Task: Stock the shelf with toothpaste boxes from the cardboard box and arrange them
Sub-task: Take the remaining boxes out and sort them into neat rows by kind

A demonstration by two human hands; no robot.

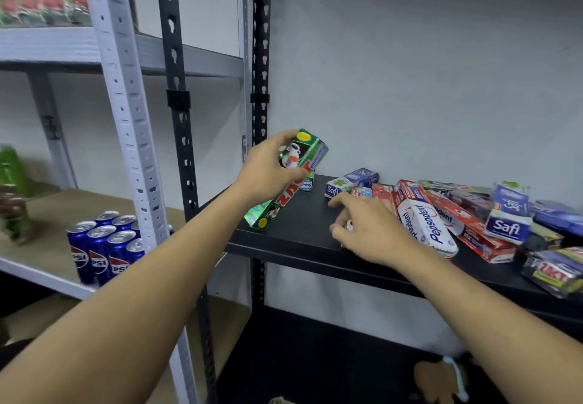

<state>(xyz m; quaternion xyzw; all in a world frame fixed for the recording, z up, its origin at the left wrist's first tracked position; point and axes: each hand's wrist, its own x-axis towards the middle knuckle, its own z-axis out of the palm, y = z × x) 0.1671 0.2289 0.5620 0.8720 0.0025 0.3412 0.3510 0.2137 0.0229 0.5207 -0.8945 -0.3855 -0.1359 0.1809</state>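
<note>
My left hand (pixel 268 170) grips a long green toothpaste box (pixel 288 182), tilted, with its lower end on the black shelf (pixel 296 236) near the left end. A small green box (pixel 306 184) stands just behind it. My right hand (pixel 369 227) hovers over the shelf with fingers curled beside a white and red Pepsodent box (pixel 426 227); something small and white shows between its fingers, unclear what. A loose pile of red, blue Safi (pixel 508 225) and dark toothpaste boxes covers the shelf's right half. The cardboard box is out of view.
A black slotted upright (pixel 260 72) stands at the shelf's back left corner, another (pixel 176 88) at the front. To the left, a grey rack (pixel 120 88) holds several blue Pepsi cans (pixel 104 249) and green items. A grey wall is behind.
</note>
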